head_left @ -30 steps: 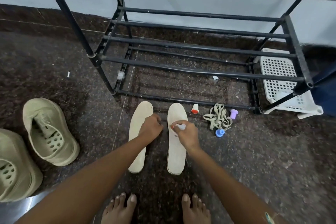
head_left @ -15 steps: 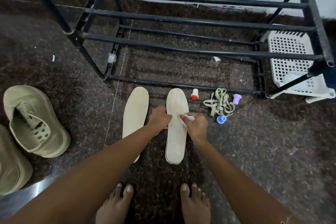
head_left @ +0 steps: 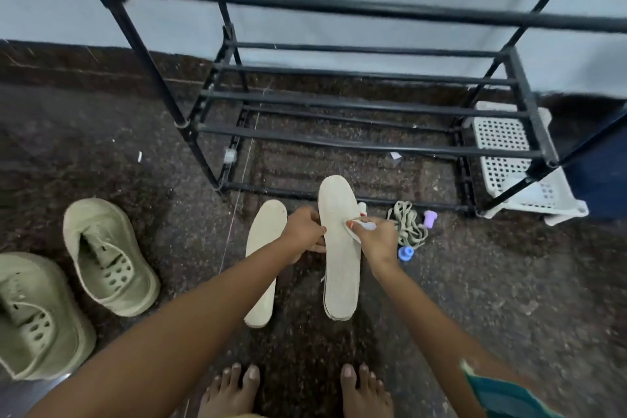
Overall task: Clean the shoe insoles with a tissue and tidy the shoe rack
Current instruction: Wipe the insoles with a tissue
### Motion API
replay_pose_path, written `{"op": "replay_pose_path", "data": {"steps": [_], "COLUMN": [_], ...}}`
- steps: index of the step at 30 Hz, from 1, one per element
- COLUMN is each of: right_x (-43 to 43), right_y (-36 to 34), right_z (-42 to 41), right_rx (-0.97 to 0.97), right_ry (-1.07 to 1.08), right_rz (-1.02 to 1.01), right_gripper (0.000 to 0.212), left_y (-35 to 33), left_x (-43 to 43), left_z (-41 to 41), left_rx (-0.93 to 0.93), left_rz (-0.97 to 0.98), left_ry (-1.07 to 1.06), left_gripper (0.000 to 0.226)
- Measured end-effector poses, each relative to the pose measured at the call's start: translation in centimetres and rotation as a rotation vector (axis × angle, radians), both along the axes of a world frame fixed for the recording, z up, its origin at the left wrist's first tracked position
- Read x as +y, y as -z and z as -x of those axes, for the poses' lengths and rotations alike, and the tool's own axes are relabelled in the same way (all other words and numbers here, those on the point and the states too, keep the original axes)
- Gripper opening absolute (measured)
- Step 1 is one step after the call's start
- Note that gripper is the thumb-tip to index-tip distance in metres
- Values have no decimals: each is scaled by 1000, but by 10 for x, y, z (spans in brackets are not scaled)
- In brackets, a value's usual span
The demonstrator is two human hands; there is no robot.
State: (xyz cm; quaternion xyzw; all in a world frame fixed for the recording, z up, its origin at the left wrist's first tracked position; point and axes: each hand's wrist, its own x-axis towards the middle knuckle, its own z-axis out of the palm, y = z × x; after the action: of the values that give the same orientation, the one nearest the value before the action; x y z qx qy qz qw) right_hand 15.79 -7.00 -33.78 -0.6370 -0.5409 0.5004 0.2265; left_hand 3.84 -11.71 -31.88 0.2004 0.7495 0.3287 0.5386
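Tissue pinched in my right hand could shred if I scrub hard, and the insole my left hand grips by its edge may twist loose.

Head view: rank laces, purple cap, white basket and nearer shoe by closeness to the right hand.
1. Laces, beside the right hand.
2. Purple cap, right of laces.
3. White basket, far right.
4. Nearer shoe, far left.

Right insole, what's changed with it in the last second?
The left hand took hold of the right insole and raised it off the floor, toe end now over the rack's bottom bar. The right hand keeps the tissue on it. The left insole stayed put.
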Motion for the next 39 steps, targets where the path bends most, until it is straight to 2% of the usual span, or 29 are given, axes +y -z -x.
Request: {"op": "replay_pose_path", "data": {"steps": [6, 14, 16, 19, 24, 28, 31, 39], "right_x": [1, -12, -19, -27, -36, -45, -53, -79], "right_y": [-77, -173, -193, -220, -255, -276, -287, -297], "right_z": [-4, -24, -33, -45, -65, -83, -94, -107], "right_rx": [96, 71, 79, 116, 157, 200, 220, 306], "right_ry": [-4, -96, -95, -91, -62, -86, -102, -108], "right_rz": [-125, -312, -346, -383, -407, -399, -389, -313], "right_gripper": [13, 17, 20, 21, 23, 13, 13, 14], "left_y": [-78, -180, -203, -233, -274, -291, -292, -273], "left_x": [-1, -25, -32, -40, -52, -62, -68, -84], "left_z": [-1, -17, -23, -31, -48, -65, -75, -94], "left_rx": [-67, -208, -215, -198, -172, -167, -198, -338], "left_rz": [-112, -197, -221, -234, -272, -327, -388, -574], "left_ry": [-24, 2, 21, 70, 89, 39, -37, -204], "left_gripper": [12, 8, 13, 9, 30, 39, 45, 42]}}
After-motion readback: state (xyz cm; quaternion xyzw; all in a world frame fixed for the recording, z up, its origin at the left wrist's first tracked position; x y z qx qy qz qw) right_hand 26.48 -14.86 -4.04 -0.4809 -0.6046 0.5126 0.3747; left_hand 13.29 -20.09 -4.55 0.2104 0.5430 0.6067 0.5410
